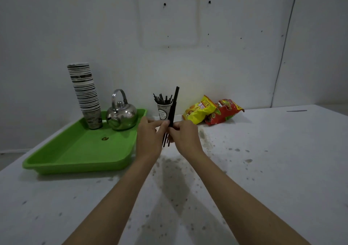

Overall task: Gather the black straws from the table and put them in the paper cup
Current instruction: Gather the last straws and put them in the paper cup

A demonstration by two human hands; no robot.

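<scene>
A bundle of black straws stands nearly upright above the table, tilted slightly right at the top. My left hand and my right hand both pinch it near its lower part, and its ends stick out below my fingers. Just behind the bundle stands a paper cup by the wall, holding several black straws that fan out of its mouth.
A green tray lies to the left, carrying a tall stack of paper cups and a metal kettle. Yellow and red snack bags lie right of the cup. The white table is speckled with stains.
</scene>
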